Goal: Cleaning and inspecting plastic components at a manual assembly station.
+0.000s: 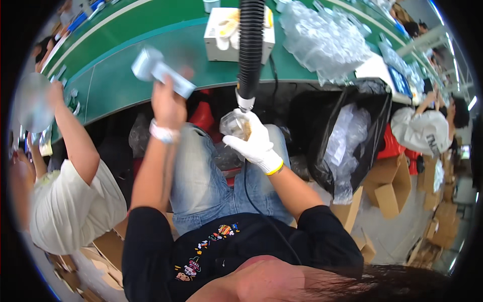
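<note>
Head view, left hand: our bare left hand is closed around the grey handle of a blurred, box-headed grey tool, raised above our lap.
Head view, right hand: our right hand in a white knit glove is wrapped around a small clear plastic piece, held just under the metal tip of the black ribbed hose that hangs above it.
Where the piece sits: over our blue-jeaned knees, between both hands and short of the green bench ahead.
Doing it well: we judge the piece wants a steady, centred hold under the hose tip, fingers off the face being worked.
Tool: we bring it in slowly; its blur suggests it is moving.
Right of the gloved hand: a black bin bag of clear wrappers stands within reach.
Left of the bare hand: a neighbour in a white shirt works close, so we keep that elbow in.
</note>
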A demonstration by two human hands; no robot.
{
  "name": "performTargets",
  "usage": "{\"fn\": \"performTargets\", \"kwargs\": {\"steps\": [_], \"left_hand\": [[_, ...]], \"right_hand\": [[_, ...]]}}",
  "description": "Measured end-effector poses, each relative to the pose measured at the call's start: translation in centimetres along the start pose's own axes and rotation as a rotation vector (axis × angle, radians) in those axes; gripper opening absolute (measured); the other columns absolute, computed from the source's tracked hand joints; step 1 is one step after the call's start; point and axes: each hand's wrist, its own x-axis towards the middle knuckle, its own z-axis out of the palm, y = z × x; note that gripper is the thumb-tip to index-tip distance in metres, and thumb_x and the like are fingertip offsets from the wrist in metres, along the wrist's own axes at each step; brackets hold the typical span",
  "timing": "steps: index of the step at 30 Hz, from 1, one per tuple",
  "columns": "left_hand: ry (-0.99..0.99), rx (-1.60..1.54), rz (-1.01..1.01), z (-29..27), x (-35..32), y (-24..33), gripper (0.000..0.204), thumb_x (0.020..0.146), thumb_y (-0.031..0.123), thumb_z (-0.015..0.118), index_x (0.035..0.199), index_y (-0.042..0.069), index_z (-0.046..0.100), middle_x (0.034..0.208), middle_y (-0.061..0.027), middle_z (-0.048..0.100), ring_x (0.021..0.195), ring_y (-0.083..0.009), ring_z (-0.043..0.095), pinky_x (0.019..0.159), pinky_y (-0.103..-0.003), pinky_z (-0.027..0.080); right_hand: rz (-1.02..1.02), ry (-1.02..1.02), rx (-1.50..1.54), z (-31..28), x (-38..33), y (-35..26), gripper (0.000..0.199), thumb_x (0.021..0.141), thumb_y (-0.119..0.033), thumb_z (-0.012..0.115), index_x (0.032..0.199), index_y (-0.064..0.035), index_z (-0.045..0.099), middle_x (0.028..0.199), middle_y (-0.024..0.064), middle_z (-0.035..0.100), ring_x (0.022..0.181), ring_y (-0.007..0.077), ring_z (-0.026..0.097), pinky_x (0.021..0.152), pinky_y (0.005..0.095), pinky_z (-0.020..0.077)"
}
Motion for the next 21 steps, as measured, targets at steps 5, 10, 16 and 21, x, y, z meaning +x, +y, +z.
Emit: {"fn": "performTargets", "kwargs": {"steps": [5,10,16,21], "left_hand": [[-0.068,0.131,-0.321,2.4,-10.1,-3.9,0.042,0.107,0.023,0.059,0.14,0.001,0.044,0.128,-0.0149,0.068,0.114,-0.0246,0.068,0.097,-0.04,0.056],[-0.464,0.603,-0.343,1.4,-10.2,-1.6,0.066,0.099,0.03,0.072,0.147,0.001,0.038,0.128,-0.0149,0.068,0.113,-0.0236,0.067,0.098,-0.037,0.054],[-0.475,0.601,-0.067,1.5,-12.6,-1.3,0.091,0.086,0.03,0.086,0.153,0.003,0.03,0.137,-0.0151,0.059,0.119,-0.0237,0.063,0.102,-0.037,0.051],[-0.277,0.432,-0.065,1.6,-11.9,-2.1,0.09,0.084,0.021,0.087,0.153,0.006,0.032,0.14,-0.0138,0.053,0.125,-0.0237,0.059,0.104,-0.038,0.049]], "right_hand": [[0.017,0.043,0.046,0.8,-1.5,0.1,0.074,0.077,-0.005,0.088,0.14,-0.0014,0.05,0.122,0.0113,0.067,0.112,0.0192,0.066,0.098,0.0353,0.0547],[0.073,0.048,0.11,0.3,-3.2,-0.5,0.07,0.078,-0.006,0.088,0.138,-0.0012,0.052,0.124,0.0121,0.067,0.114,0.0194,0.066,0.098,0.036,0.0546],[-0.062,0.071,0.062,0.9,-2.7,-1.9,0.061,0.083,-0.013,0.085,0.135,-0.0019,0.055,0.124,0.0111,0.067,0.114,0.0182,0.065,0.099,0.0348,0.0532],[0.281,0.071,0.652,1.1,-0.9,-0.3,0.052,0.088,-0.025,0.081,0.129,-0.0018,0.06,0.117,0.0142,0.07,0.11,0.0204,0.068,0.097,0.0359,0.0538]]}}
